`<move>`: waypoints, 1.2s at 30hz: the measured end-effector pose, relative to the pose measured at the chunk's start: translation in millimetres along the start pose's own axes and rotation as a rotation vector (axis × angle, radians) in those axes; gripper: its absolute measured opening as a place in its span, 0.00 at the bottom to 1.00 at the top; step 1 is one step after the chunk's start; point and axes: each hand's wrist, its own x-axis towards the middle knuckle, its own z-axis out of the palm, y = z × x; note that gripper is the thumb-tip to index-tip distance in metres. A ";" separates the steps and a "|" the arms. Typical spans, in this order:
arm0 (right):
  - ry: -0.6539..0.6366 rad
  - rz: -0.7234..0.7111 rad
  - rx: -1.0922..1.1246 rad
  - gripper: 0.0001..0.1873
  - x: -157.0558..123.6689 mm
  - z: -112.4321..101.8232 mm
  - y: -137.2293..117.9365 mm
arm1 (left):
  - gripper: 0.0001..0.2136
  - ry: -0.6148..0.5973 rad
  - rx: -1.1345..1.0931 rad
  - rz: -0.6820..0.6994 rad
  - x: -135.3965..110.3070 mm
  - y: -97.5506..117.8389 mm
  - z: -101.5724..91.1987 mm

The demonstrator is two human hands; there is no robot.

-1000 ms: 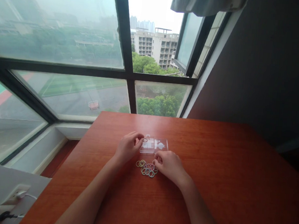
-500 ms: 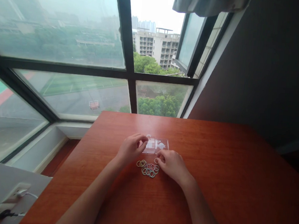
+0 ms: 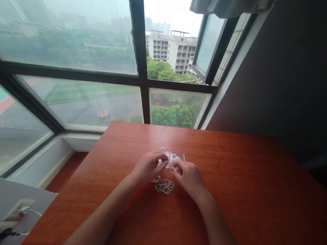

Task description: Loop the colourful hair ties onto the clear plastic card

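Note:
My right hand (image 3: 187, 176) pinches a small pale hair tie (image 3: 172, 170) between thumb and fingers, over the near edge of a clear plastic box (image 3: 181, 156). Left of it, my left hand (image 3: 150, 165) hovers in front of the box with curved fingers. Its thumb and fingertips lie close together, and no object shows between them. Nearer to me, several pastel hair ties (image 3: 166, 190) in yellow, pink and pale green lie in a loose, overlapping cluster on the table. Both hands hide part of the box, and the left one covers some yellow ties.
The reddish-brown wooden table (image 3: 246, 190) reaches to the window frame (image 3: 104, 78). A small ring-like item (image 3: 162, 148) is at the box's far left corner. At lower left, plugs (image 3: 6, 234) sit in wall sockets. A dark wall (image 3: 293, 73) rises on the right.
My left hand has moved right, closer to my right hand, now covering some yellow ties. My right hand has lifted the pale hair tie slightly away from the cluster toward the box.

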 end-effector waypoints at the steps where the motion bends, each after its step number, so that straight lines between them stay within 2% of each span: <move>1: 0.020 -0.004 0.020 0.06 0.3 0.2 0.7 | 0.07 -0.020 -0.012 0.006 -0.2 1.8 0.9; 9: 0.153 -0.064 0.120 0.06 -0.4 4.8 4.2 | 0.06 -0.063 -0.066 0.027 -1.4 6.7 4.8; 22: 0.181 -0.091 0.153 0.05 -0.9 4.7 1.9 | 0.06 -0.045 -0.066 0.022 -1.5 2.7 6.3; 29: 0.208 -0.113 0.153 0.05 -0.3 8.3 4.5 | 0.05 -0.094 -0.049 0.050 -0.3 1.1 6.8; 32: 0.200 -0.105 0.137 0.05 -0.1 8.8 5.0 | 0.06 -0.033 0.040 0.029 1.1 -6.5 4.7; 36: 0.136 -0.096 0.119 0.05 0.9 8.7 4.0 | 0.08 0.124 0.193 -0.072 3.5 -22.5 0.4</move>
